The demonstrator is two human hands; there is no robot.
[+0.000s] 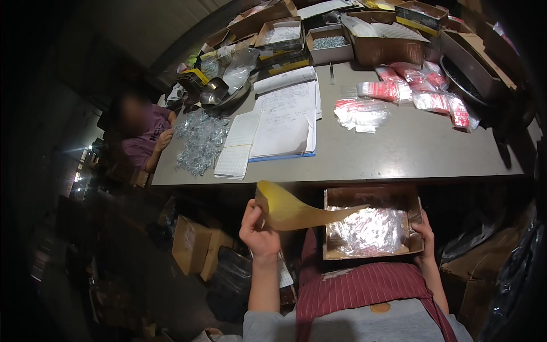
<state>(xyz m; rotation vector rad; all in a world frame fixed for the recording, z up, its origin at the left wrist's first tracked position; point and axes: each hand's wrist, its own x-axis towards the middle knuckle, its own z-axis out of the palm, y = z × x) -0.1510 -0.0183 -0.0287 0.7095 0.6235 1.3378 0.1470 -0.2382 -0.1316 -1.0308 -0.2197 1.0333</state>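
Note:
An open brown cardboard box (342, 197) full of small clear plastic bags (367, 232) rests on my lap, below the table's near edge. My right hand (425, 235) grips the box's right side. My left hand (257, 229) pinches a long yellowish-brown strip of packing tape (290, 211), which curves from my fingers to the box's top edge. A striped red apron (359, 288) covers my lap under the box.
The grey table (399, 148) carries an open notebook (285, 119), a heap of small metal parts (199, 139), red-and-clear bag bundles (416, 91) and several cardboard boxes (330, 45) at the back. Another person (142, 134) sits at the left end. Cartons (191, 245) stand on the floor.

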